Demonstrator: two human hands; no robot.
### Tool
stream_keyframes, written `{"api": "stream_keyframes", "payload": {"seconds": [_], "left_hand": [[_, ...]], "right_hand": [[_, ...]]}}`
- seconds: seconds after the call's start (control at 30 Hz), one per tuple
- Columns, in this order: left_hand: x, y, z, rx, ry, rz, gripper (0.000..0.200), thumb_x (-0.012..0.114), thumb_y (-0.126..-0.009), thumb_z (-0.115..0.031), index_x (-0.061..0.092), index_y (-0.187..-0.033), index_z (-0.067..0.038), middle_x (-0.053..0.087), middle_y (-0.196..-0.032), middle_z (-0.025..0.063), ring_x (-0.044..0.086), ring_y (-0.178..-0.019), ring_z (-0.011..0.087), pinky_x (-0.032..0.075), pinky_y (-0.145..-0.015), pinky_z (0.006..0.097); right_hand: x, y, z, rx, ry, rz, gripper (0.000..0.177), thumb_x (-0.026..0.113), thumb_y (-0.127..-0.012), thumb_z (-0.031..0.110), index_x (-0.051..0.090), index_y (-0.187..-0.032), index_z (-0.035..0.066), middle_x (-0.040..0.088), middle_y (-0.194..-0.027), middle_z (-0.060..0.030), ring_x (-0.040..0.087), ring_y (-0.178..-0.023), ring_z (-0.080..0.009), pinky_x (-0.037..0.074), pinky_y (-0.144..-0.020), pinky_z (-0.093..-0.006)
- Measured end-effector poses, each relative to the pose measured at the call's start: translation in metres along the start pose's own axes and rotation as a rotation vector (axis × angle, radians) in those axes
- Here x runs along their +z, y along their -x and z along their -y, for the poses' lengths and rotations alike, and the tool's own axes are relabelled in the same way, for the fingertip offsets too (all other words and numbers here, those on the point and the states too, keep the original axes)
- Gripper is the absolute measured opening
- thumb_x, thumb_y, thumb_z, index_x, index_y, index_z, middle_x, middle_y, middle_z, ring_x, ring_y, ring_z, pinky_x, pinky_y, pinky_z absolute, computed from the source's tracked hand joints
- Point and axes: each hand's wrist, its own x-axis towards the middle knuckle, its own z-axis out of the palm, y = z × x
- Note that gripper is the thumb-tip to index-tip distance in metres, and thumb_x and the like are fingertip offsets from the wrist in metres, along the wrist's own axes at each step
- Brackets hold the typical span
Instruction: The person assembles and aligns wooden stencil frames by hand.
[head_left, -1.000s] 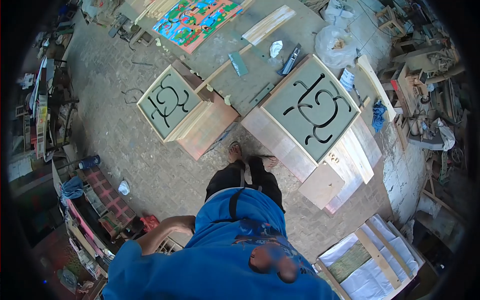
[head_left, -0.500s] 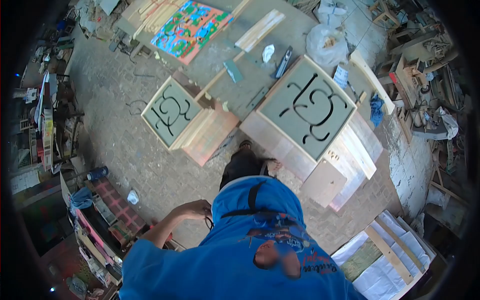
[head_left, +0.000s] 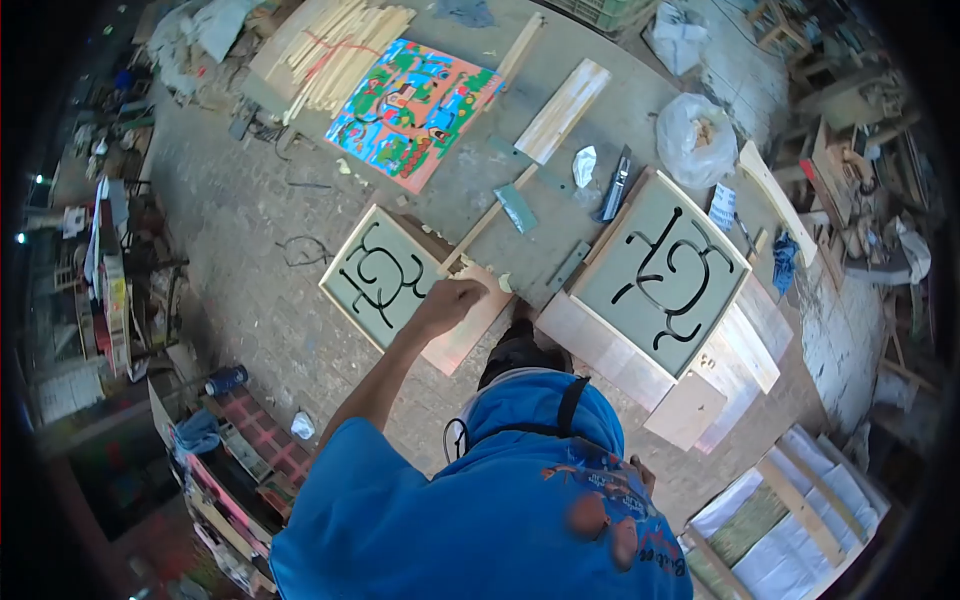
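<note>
My left hand [head_left: 452, 303] reaches forward with its fingers curled, over a pinkish board [head_left: 470, 335] beside a small framed panel [head_left: 375, 275]. Whatever its fingers may hold is hidden. The small panel has a pale green face with black curved lines and a light wood rim; my forearm crosses its lower right side. To the right, a larger framed panel [head_left: 650, 265] with a similar black pattern lies on boards. Only a sliver of my right hand [head_left: 641, 475] shows beside the blue shirt; its fingers are hidden.
Ahead are a colourful painted board [head_left: 410, 110], a bundle of wood strips [head_left: 345, 55], a pale plank [head_left: 562, 110] and a dark-handled tool [head_left: 615, 185]. A plastic bag [head_left: 695, 140] sits at the back right. A cloth-covered surface [head_left: 800, 510] with slats stands lower right.
My left hand has moved from beside my waist forward to the small panel and the pinkish board. A sliver of my right hand has come into view. The camera view has shifted.
</note>
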Motion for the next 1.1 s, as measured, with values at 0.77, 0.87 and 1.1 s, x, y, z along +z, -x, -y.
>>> {"api": "stream_keyframes", "payload": {"seconds": [0.77,0.87,1.1], "left_hand": [[-0.125,-0.201,0.087,0.386,-0.790,-0.693,0.066,0.076,-0.073,-0.042,0.056,-0.129,-0.013,0.063,-0.110,0.0111,0.059,-0.102,0.0347,0.051,-0.084,0.0470],[-0.122,-0.180,0.068,0.312,-0.895,-0.638,0.070,0.077,-0.073,-0.039,0.053,-0.133,-0.012,0.062,-0.111,0.0144,0.059,-0.103,0.0360,0.049,-0.088,0.0487],[-0.138,-0.187,0.045,0.189,-0.836,-0.555,0.076,0.079,-0.069,-0.032,0.050,-0.136,-0.010,0.062,-0.109,0.0174,0.058,-0.103,0.0394,0.048,-0.088,0.0506]], "right_hand": [[0.071,0.002,0.111,-0.250,0.083,-0.224,0.023,0.054,-0.093,0.015,0.065,-0.097,-0.005,0.064,-0.071,-0.0133,0.061,-0.063,-0.0185,0.048,-0.062,-0.0325],[0.078,0.004,0.096,-0.182,-0.004,-0.245,0.022,0.056,-0.093,0.016,0.066,-0.097,-0.003,0.065,-0.072,-0.0134,0.063,-0.064,-0.0191,0.049,-0.061,-0.0319],[0.088,0.009,0.066,-0.198,0.042,-0.236,0.023,0.055,-0.094,0.015,0.065,-0.098,-0.005,0.065,-0.074,-0.0117,0.062,-0.065,-0.0169,0.050,-0.061,-0.0305]]}}
